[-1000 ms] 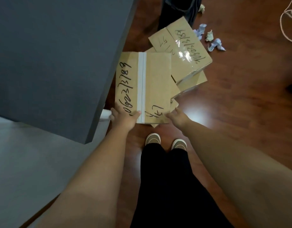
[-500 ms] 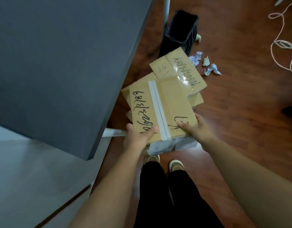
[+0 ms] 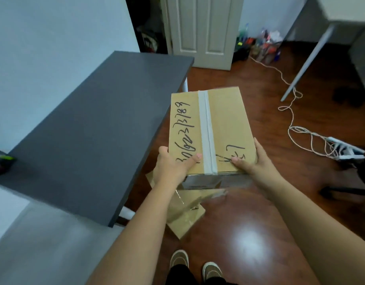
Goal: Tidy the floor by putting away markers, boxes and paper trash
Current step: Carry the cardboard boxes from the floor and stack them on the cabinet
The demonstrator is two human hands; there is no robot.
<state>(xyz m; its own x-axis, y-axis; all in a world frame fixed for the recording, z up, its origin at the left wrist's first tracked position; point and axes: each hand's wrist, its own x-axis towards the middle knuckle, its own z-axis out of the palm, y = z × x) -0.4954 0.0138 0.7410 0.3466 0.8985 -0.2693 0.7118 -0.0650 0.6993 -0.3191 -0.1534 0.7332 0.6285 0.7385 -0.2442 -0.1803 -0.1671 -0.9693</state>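
Observation:
A taped cardboard box (image 3: 224,124) with black handwriting is held up in the air in front of me, above the wooden floor. My left hand (image 3: 174,164) grips its near left corner, thumb on top. My right hand (image 3: 252,160) grips the near right corner, thumb on the lid as well. Below the held box, another cardboard box (image 3: 185,214) lies on the floor, partly hidden by my left forearm.
A dark grey table (image 3: 91,138) stands directly left of the box. A white cable (image 3: 290,112) and a power strip (image 3: 342,150) lie on the floor at right. A white door (image 3: 202,27) and some clutter (image 3: 263,46) are at the back. My shoes (image 3: 195,266) show below.
Both hands have lifted the taped box off the stack on the floor to about table height. My view has tilted up, and the bin and paper scraps have left it.

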